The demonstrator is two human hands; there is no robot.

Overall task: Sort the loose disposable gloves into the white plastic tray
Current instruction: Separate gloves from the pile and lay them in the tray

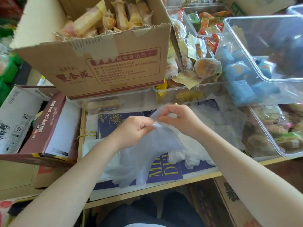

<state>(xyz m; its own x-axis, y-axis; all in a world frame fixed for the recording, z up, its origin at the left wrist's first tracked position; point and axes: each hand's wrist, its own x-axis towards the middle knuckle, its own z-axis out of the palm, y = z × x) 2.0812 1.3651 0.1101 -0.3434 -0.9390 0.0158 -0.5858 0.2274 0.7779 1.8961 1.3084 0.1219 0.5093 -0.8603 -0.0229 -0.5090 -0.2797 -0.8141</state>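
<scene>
Cluttered worktop (164, 185) of snack boxes; left hand (136, 128) and right hand (178, 119) each pinch the cuff of a clear disposable glove (147, 154), hanging toward 6 o'clock; more gloves (193, 154) at 4 o'clock; white tray unidentifiable.

Surface (164, 183): pale wood edge along the near side. Directly on it lie blue printed sheets (165, 172) with yellow lettering, and crumpled clear gloves (193, 154) heaped on those sheets. Clear plastic bins (268, 145) of wrapped snacks stand at the right and rear. A cardboard box (105, 63) sits on a rear bin.
</scene>
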